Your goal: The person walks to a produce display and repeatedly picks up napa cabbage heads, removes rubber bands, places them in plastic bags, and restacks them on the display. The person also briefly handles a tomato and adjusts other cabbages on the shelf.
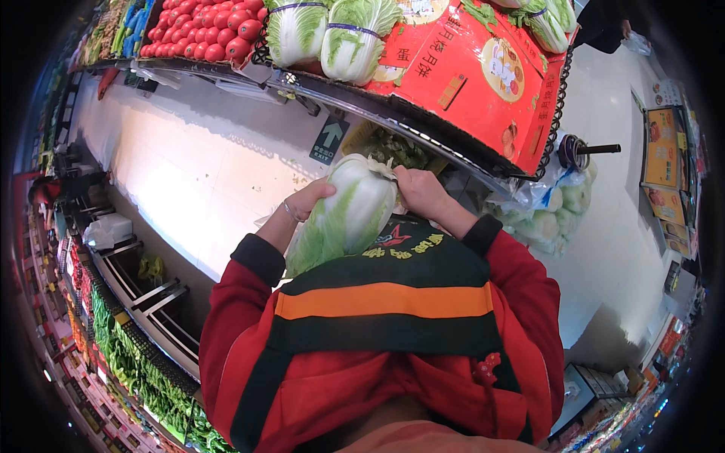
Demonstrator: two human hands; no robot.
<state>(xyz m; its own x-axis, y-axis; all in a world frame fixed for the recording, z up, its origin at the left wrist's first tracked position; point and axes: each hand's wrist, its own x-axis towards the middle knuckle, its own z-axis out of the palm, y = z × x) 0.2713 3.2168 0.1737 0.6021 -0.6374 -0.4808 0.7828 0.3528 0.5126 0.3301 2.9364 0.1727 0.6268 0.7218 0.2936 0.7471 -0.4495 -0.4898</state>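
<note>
A napa cabbage [362,204], white-ribbed with pale green leaves, is held tilted in front of my apron, its root end [380,167] up and to the right. My left hand [312,197] grips its side, thumb on the white ribs. My right hand [420,189] is closed against the root end, where a small dark edge shows beside the fingers. Whether those fingers also hold a small tool is hidden. Beyond my hands, two banded napa cabbages [352,42] stand on the display edge, next to a red printed carton [453,73].
Tomatoes [207,31] fill the display at upper left. Under it sits a yellow crate [355,136] of leafy scraps. A tape roll [572,152] on a black rod juts from the right corner, above a bag of round pale green produce [552,218]. Leafy greens [136,357] line a shelf behind me.
</note>
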